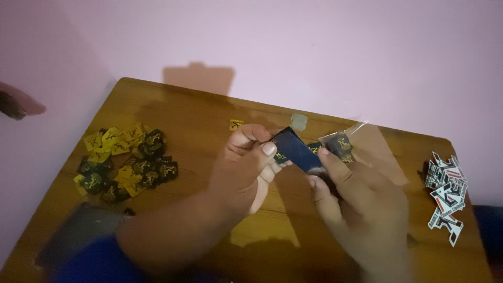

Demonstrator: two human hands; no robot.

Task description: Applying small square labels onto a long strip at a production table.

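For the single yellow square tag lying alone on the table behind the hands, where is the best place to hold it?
Probably by two opposite edges, coming from above. The yellow tag lies flat on the wooden table, apart from the pile, so its edges are free. The left hand is nearest.

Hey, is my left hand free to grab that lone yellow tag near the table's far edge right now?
Probably not right away: the left hand is pinching the dark blue packet along with the right hand. The lone yellow tag lies just beyond it with nothing between.
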